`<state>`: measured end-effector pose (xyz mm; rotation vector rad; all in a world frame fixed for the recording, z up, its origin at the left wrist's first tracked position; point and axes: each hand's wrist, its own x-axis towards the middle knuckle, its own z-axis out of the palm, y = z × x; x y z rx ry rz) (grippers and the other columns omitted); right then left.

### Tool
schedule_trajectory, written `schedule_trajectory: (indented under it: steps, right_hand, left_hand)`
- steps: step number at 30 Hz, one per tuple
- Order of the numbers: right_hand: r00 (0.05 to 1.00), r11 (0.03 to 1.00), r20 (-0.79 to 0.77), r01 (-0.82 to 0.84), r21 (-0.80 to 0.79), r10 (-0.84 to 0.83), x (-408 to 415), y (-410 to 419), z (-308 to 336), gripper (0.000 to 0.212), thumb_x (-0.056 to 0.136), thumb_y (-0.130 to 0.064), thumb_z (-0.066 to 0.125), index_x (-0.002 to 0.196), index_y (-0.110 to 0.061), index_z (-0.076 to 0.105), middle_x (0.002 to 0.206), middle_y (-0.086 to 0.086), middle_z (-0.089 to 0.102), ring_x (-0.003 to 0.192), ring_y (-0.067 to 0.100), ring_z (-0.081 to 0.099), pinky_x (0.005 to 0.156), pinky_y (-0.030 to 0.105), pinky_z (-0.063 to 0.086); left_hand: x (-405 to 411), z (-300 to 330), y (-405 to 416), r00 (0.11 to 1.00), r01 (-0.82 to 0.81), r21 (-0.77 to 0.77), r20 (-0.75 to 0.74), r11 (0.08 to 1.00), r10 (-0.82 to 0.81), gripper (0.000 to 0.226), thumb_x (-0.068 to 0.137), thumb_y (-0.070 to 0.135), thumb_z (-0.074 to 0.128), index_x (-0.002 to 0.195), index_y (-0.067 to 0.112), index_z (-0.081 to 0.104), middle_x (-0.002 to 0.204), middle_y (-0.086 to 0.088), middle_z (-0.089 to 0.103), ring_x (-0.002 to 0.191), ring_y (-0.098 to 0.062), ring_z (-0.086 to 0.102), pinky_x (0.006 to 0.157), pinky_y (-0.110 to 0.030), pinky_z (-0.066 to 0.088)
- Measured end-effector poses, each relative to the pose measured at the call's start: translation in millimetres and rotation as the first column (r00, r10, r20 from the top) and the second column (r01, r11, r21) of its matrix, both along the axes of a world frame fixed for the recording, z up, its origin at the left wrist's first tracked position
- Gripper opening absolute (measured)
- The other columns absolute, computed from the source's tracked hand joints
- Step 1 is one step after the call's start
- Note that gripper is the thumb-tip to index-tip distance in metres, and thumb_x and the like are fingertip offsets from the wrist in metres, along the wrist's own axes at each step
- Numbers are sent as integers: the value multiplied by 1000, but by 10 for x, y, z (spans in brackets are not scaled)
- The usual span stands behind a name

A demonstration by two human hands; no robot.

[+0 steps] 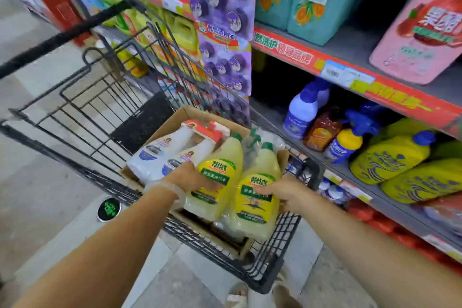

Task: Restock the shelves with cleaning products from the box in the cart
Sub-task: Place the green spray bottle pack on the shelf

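Note:
A cardboard box (172,120) sits in the black wire cart (105,97). It holds a twin pack of yellow cleaner bottles (252,165) with green caps, wrapped in clear film, and a white twin pack (162,150) with an orange top. My left hand (192,176) grips the left yellow bottle from its left side. My right hand (282,191) lies on the right yellow bottle's label with fingers curled at its edge. The pack's lower end rests over the box's near rim.
Shelves stand to the right. The middle shelf (355,170) carries white, brown and blue-capped spray bottles (345,142) and yellow jugs (390,160). A purple hanging strip of air fresheners (225,32) hangs beside the cart. Teal and pink jugs fill the upper shelf.

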<state>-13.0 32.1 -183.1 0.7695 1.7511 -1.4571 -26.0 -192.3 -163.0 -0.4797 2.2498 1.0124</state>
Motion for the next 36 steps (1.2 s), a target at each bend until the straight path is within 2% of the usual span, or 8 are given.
schedule_trajectory:
  steps: [3,9,14,17,23,28,31,36]
  right_hand:
    - [978,993,-183,106,51,-95,227,33,299,97,58,-8,89,139,-8,35,122,10,61,103,26,61,70,40,56]
    - [791,931,-518,365,-28,-325,674,413,1172,66,56,-6,89,111,-7,52,105,9,68,92,23,65,80,39,55]
    - [595,841,-714,540,15,-369,1237,1141,1857,74,50,-14,92,112,-6,53,104,8,68,94,22,66,85,41,55]
    - [489,767,-797,640,51,-354,1781,1707,2205,87,39,-27,94,115,-8,55,103,6,70,94,22,67,87,44,55]
    - [349,583,-883,805,111,-314,3292,2815,2745,65,53,-12,91,104,-15,51,98,0,65,90,18,64,86,39,54]
    - [283,437,-923,887,150,-259,4581,3602,3104,59,58,-10,88,104,-14,52,92,-3,65,85,17,64,75,28,53]
    - [255,408,-935,903,138,-248,5221,3945,3371,53,66,-5,83,106,-14,50,85,-9,59,70,4,59,50,13,47]
    - [208,319,-945,940,122,-253,5927,4507,3729,49,65,-3,83,100,-18,51,87,-2,63,71,7,61,52,17,49]
  left_hand:
    - [143,311,-9,997,-1,96,-71,995,8,54,51,19,92,97,9,66,87,-2,71,86,-19,67,79,-29,54]
    - [243,1179,360,949,129,244,-313,961,-48,42,45,12,93,81,16,71,83,-9,75,81,-26,71,80,-39,57]
    - [421,1834,1248,839,331,195,-509,923,-193,35,52,21,92,79,17,71,60,10,70,54,3,65,58,-14,55]
    - [726,2143,1917,740,467,179,-615,866,-272,30,54,19,91,72,22,67,51,19,65,48,11,58,60,-13,53]
    - [1754,2497,3354,570,646,134,-740,751,-358,59,46,36,93,96,17,67,87,0,71,82,-16,65,75,-30,51]
    - [2788,2757,4454,471,771,153,-791,618,-391,52,45,34,93,86,18,65,80,2,69,79,-17,66,74,-32,53]
    - [3324,2967,4986,424,840,185,-810,510,-404,42,49,30,93,77,25,61,74,7,67,70,-8,64,64,-25,51]
    - [3903,3272,5753,398,887,243,-835,394,-381,46,49,30,93,84,19,65,72,9,69,63,-1,64,55,-19,49]
